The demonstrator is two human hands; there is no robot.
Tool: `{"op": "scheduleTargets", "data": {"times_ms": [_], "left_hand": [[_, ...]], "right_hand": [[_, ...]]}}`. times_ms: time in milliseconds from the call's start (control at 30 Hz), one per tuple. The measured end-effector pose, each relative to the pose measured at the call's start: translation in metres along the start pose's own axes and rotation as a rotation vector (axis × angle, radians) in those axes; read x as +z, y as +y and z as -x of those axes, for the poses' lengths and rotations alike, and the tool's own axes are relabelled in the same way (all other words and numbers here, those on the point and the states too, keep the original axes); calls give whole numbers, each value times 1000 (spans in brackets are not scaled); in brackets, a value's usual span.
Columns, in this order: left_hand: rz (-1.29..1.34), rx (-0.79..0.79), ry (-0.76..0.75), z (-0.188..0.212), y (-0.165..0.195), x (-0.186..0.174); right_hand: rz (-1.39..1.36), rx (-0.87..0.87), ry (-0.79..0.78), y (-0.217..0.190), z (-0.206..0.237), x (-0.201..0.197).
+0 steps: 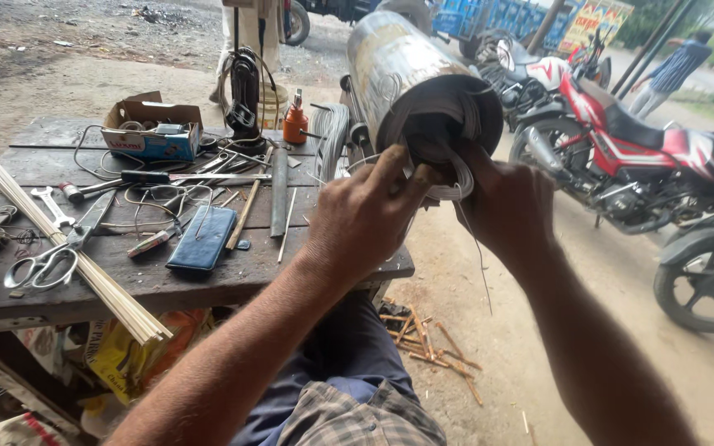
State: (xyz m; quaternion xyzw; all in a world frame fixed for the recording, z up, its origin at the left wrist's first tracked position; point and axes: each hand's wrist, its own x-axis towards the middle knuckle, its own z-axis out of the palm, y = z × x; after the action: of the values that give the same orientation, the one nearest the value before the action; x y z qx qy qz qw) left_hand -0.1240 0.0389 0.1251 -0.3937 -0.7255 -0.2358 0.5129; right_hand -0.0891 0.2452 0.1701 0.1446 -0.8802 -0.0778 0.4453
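At the left of the frame a worn wooden table (208, 285) is being used as a bench. A long bundle of pale thin sticks (59, 239) is lying slantwise across it from the upper left down to the lower middle edge, and one pair of scissors (43, 263) is resting against the bundle. One spanner (51, 206) is lying just above the scissors. One open cardboard box (152, 128) is standing at the table's far edge, and one dark blue flat case (202, 239) is lying near the front edge, with a flat metal file (278, 194) just to its right. One small orange oil can (295, 124) is standing upright at the far right corner of the table.

At the upper centre a large shiny metal cylinder (398, 70) is being held tilted — its open end is facing down toward the camera, and bundled pale windings (448, 177) are bulging out of the dark opening, with one thin strand hanging down from them. The left hand (365, 219) is being pressed against the windings, its fingers curled and pinching them at the lower rim. The right hand (510, 202) is being kept closed around the windings on the right side of the opening, its fingertips hidden behind them.

At the right, on the dirt ground, one red motorcycle (621, 140) is standing, and the wheel of a second motorcycle (704, 281) is being cut off by the frame's edge.
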Motion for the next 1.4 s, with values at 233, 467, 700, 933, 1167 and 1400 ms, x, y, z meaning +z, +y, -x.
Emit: {"op": "scheduleTargets", "data": {"times_ms": [233, 467, 700, 933, 1167, 1400], "left_hand": [[65, -42, 118, 1, 5, 0], [82, -12, 103, -5, 2, 4], [83, 62, 53, -1, 3, 7], [101, 80, 64, -1, 4, 3], [81, 63, 107, -5, 4, 5], [-19, 29, 94, -16, 3, 14]], "right_hand": [[-223, 96, 253, -12, 34, 26], [105, 10, -93, -20, 23, 14], [131, -107, -143, -14, 0, 5], [134, -12, -187, -14, 1, 16], [125, 140, -93, -10, 4, 45], [153, -32, 67, 1, 10, 53]]}}
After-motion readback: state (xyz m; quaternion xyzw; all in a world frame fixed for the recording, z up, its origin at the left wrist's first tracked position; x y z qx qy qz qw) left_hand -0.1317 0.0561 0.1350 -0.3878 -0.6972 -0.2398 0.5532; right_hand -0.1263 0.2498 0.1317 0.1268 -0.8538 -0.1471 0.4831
